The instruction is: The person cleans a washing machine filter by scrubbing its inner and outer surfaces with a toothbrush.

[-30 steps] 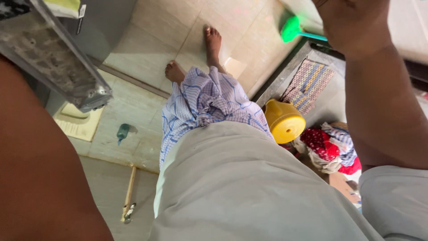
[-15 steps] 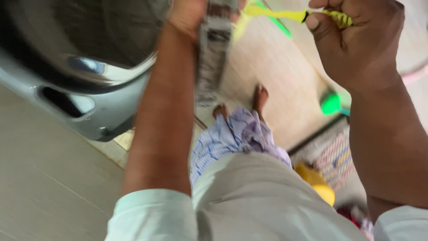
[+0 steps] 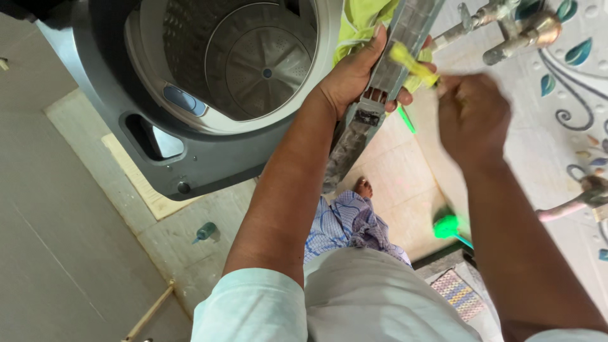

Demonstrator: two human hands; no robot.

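My left hand [image 3: 354, 79] grips a long grey panel [image 3: 380, 82] beside the washer's rim [image 3: 326, 63]. My right hand [image 3: 472, 117], fingers curled tight, pinches a yellow screwdriver [image 3: 411, 63] against it.

grey panel strip [image 3: 380, 82], upright; yellow screwdriver [image 3: 413, 63], blurred

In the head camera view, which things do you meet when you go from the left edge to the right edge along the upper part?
Grey top-loading washing machine with open steel drum → left hand gripping a long grey plastic panel → yellow-handled tool → right hand, blurred → metal wall taps.
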